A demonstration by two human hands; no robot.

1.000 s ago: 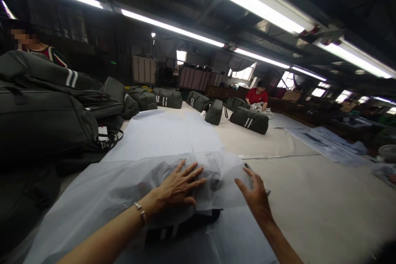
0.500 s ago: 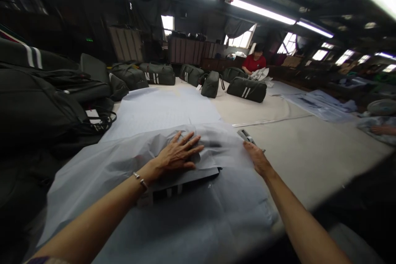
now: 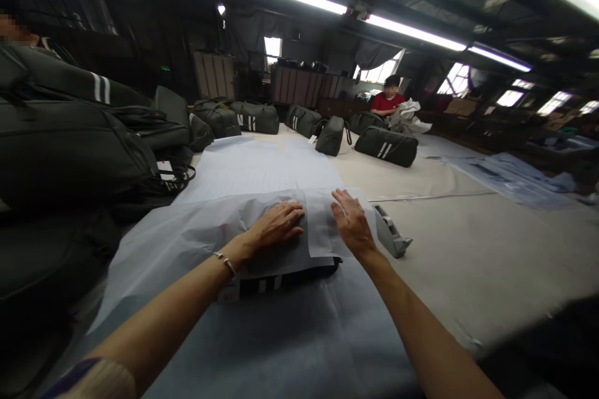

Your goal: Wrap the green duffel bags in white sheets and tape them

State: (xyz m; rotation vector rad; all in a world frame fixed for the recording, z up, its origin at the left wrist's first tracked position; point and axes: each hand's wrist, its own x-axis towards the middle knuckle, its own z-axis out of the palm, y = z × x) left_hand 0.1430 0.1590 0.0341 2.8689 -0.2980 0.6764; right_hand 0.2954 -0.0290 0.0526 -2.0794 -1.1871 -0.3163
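A dark folded bag with white stripes (image 3: 281, 279) lies on the table under thin white tissue paper (image 3: 201, 230). My left hand (image 3: 276, 225) rests flat on the paper over the bag, fingers together and stretched out. My right hand (image 3: 352, 223) lies flat on a folded-over flap of the paper at the bag's right end, fingers spread. Neither hand holds anything. A grey tape dispenser (image 3: 390, 238) sits just right of my right hand.
Stacked dark duffel bags (image 3: 70, 149) fill the left side of the table. More striped bags (image 3: 386, 145) lie at the far end, where a person in a red shirt (image 3: 387, 100) handles white paper. A large white sheet (image 3: 262, 168) covers the table ahead.
My right hand has moved left from beside the tape dispenser onto the paper flap and now lies flat on it. The left hand stays pressed on the wrapped bag. The view has shifted.
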